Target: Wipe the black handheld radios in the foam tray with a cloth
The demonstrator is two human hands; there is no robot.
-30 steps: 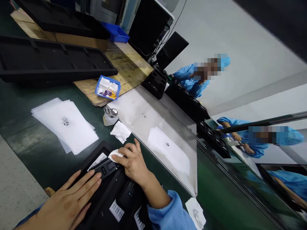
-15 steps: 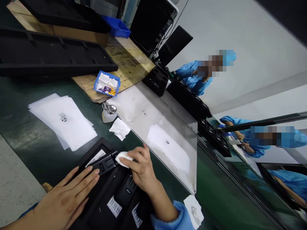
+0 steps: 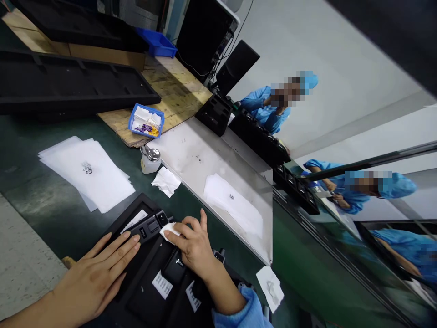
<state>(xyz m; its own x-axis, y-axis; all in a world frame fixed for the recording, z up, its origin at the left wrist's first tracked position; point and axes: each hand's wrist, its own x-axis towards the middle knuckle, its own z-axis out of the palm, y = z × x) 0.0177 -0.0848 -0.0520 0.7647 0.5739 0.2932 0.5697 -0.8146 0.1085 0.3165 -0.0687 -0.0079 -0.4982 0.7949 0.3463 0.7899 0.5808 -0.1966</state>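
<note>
Wipe [image 3: 167, 233] shifts along the black device [image 3: 147, 229]

Our left hand [image 3: 97, 275] lies flat on it, fingers straight, gripping nothing; our right hand [image 3: 194, 243] pinches the wipe between thumb and fingers. The device sits between our hands — its far end now shows more clearly — so wiping seems at its side.

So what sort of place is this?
Probably a factory workshop, perhaps for assembling or finishing electronics: people in blue smocks and caps, a long black compartmented tray, and a black handheld device under the left hand.
</note>
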